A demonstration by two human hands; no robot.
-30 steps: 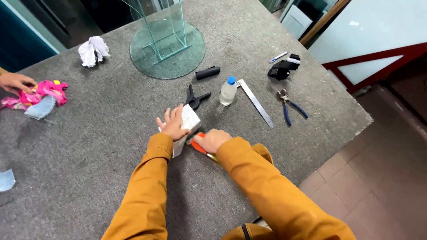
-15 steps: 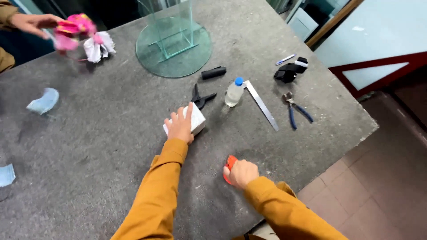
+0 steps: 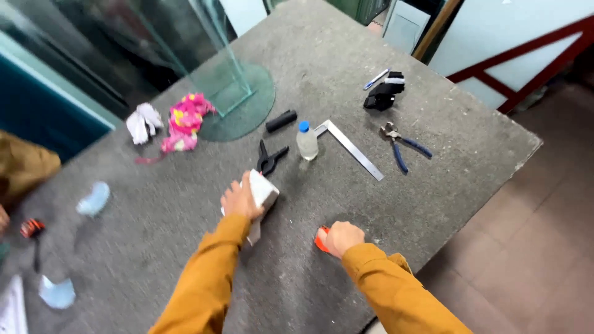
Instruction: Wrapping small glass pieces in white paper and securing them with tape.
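My left hand (image 3: 239,200) rests on top of a white block (image 3: 263,193) lying on the grey stone table (image 3: 346,55), fingers wrapped over its near edge. My right hand (image 3: 343,237) is closed around a small orange-red tool (image 3: 321,239) near the table's front edge; most of the tool is hidden under the fingers. Just beyond the block lie a black spring clamp (image 3: 269,158) and a small clear bottle with a blue cap (image 3: 306,141).
A steel square (image 3: 352,150), blue-handled pliers (image 3: 402,143), a black glove (image 3: 385,93), a pen (image 3: 376,78) and a black cylinder (image 3: 281,120) lie further back. A glass stand (image 3: 232,93), pink cloth (image 3: 185,120), white gloves (image 3: 143,121) and another person's sleeve (image 3: 25,167) are at left.
The pink cloth, held by another person's hand before, now lies by the glass stand. My right hand drew the orange tool away from the block toward the front edge. The view shifted.
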